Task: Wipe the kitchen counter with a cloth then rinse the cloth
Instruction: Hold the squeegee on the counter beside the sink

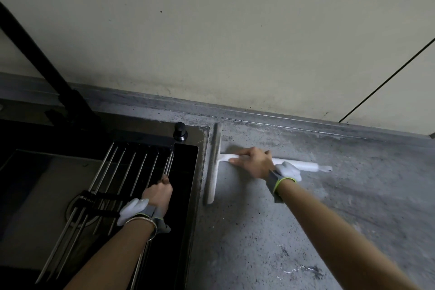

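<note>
The right hand (255, 162) grips the squeegee (215, 165) handle to push water left toward the sink (188, 195). The left hand (157, 192) pinches a rack (122, 172) rod, moving it aside.

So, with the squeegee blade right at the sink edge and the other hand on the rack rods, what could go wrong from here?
1. The squeegee blade sits beside the sink rim; one more push may send dirty water and grit over the rack.
2. The left hand grips only one outer rod, so the rack could slip.
3. The right hand holds the handle near the blade, so the pressure may be uneven and leave streaks on the counter.
</note>
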Motion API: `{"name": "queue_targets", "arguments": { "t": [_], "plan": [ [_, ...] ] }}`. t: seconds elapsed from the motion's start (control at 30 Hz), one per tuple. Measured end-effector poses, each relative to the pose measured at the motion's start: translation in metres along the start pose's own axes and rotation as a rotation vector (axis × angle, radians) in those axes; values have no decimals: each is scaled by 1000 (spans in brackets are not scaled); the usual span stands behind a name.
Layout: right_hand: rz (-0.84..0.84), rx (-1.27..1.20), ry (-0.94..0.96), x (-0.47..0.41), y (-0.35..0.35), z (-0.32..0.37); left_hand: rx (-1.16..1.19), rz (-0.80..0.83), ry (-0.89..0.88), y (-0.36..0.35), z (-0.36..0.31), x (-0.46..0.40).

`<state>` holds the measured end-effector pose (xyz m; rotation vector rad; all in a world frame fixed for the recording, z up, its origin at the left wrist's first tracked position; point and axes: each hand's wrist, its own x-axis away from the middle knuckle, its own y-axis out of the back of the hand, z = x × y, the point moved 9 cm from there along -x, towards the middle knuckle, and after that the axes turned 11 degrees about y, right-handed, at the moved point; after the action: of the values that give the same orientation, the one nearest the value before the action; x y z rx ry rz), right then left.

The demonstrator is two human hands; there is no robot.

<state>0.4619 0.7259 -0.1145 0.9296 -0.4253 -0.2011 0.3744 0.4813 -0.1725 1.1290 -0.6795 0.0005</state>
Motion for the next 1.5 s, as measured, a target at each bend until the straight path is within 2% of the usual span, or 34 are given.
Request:
{"name": "queue_targets", "arguments": {
  "t": [0.13,0.23,0.47,0.6,0.87,1.1,1.2,1.3,1.4,1.5],
  "plan": [
    [29,-14,66,-1,-9,17,17,11,-7,-2,1,-1],
    [-1,-87,59,9,2,3,18,6,-30,-1,0,1],
    [-156,-145,-158,59,56,-90,20,-8,-40,4,-1,6],
    [-98,-51,-232,80,58,-110,14,-4,-30,5,0,8],
    [58,126,-8,71,14,-34,99,83,3,4,3,8],
    [91,86,162,73,-31,32,158,125,-19,2,8,13],
    [94,-40,152,85,-32,28,364,104,-56,-9,14,20],
    [20,-192,57,101,-12,-9,713,-72,35,-16,36,33],
    [-50,-175,-83,123,15,-57,966,-102,95,-35,56,52],
    [-68,-85,-176,145,31,-96,1055,-61,116,-51,69,64]
  ]
}}
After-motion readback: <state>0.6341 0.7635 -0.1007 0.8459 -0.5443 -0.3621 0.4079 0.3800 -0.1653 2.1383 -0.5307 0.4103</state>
